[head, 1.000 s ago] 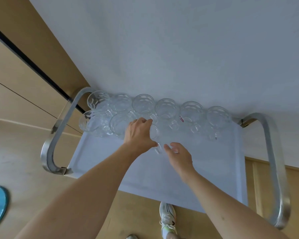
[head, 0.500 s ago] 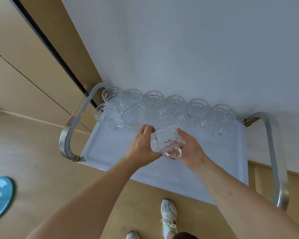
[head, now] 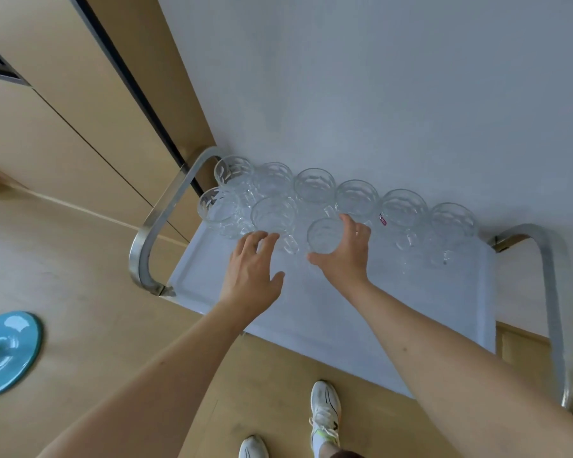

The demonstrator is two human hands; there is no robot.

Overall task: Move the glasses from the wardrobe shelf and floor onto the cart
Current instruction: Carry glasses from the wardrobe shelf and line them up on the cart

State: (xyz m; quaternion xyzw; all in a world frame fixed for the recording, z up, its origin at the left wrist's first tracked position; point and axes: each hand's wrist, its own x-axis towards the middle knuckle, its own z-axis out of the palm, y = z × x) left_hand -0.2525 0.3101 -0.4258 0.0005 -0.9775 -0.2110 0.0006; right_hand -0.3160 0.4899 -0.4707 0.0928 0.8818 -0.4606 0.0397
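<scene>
Your right hand (head: 344,256) curls round a clear faceted glass mug (head: 323,235), thumb on its near side and fingers wrapped about its far side, holding it upright at the second row on the white cart tray (head: 427,312). Whether the base of that mug already rests on the tray, you cannot tell from this view. Your left hand (head: 252,276) hovers just left of it with the fingers spread and relaxed, the fingertips near the handle of the neighbouring clear glass mug (head: 273,216); it holds nothing.

Along the far edge of the tray, against the pale grey wall (head: 377,94), stands a row of six clear glass mugs (head: 358,197), close together, running from the far left corner almost to the far right corner. One in that row carries a small red label (head: 382,220). A second row has started in front of it at the left end: a clear cut-glass mug (head: 218,206) by the left edge, then the neighbouring mug, then the one in your right hand.

The near half of the tray is bare white surface. A curved brushed-metal handle (head: 159,223) loops over the left edge of the cart and another metal handle (head: 556,309) over the right. Your white trainers (head: 325,414) stand on the light wooden floor (head: 80,259) below the near edge, and a glossy turquoise round base (head: 4,352) sits on the floor to the left.
</scene>
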